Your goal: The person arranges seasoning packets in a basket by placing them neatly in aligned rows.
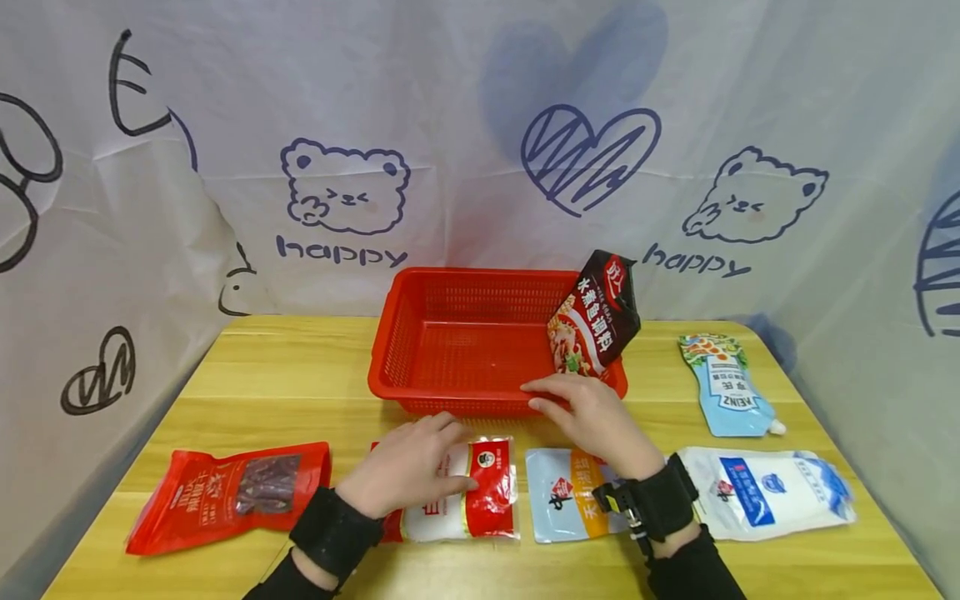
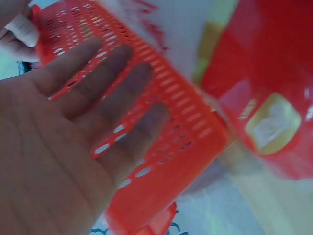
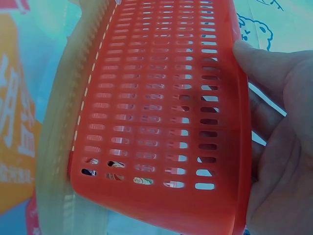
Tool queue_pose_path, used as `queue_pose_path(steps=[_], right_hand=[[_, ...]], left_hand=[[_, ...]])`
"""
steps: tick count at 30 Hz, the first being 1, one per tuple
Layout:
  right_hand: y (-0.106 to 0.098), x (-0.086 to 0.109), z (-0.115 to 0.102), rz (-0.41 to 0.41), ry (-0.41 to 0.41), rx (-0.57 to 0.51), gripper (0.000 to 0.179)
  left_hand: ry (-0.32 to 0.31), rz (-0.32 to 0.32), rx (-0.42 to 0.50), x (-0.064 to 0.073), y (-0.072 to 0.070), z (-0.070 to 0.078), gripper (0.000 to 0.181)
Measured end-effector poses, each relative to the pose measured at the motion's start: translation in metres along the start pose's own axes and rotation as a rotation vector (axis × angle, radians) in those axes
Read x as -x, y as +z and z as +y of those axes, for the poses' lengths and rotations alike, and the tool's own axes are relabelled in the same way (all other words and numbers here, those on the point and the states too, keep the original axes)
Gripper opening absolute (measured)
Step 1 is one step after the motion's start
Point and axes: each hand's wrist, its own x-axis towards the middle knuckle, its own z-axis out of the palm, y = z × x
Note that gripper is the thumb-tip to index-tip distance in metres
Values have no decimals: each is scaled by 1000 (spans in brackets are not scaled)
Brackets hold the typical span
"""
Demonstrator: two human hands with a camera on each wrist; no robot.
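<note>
A red plastic basket (image 1: 480, 404) with slotted walls stands at the back of the table. My right hand (image 1: 592, 417) pinches its front rim near the right end, thumb in front and fingers over the inner side; the rim also shows between them in the right wrist view. A dark seasoning packet (image 1: 596, 312) with a fish-dish picture leans upright in the basket's right end. My left hand (image 1: 408, 467) hovers, fingers extended, over a red-and-white packet (image 1: 491, 492) and partly hides it. In the left wrist view, its fingers (image 2: 117, 107) hold nothing.
A red pouch (image 1: 225, 500) with a window lies at left. A blue-and-orange salt packet (image 1: 558, 496) lies under the right forearm. Farther right are a white-and-blue bag (image 1: 772, 492) and a light-blue spouted pouch (image 1: 727, 387). White drawn-on cloth (image 1: 465, 125) hangs behind the table.
</note>
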Motion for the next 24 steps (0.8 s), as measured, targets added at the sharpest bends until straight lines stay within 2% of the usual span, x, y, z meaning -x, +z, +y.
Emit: queue_pose_path(steps=[4,9,18,24], right_hand=[[0,-1,0,-4,2,-1,31],[1,0,-1,-11,24,8,31],[-1,-1,-3,-15,34,8,31],[-1,0,-2,-10,19,9,30]], left_hand=[[-53,-35,24,-4,10,-5,75],[-73,-60,61,-10,18,-10,82],[-109,-89,153,-16,18,-13,83],[-160,-132,172,-20,16,-7,84]])
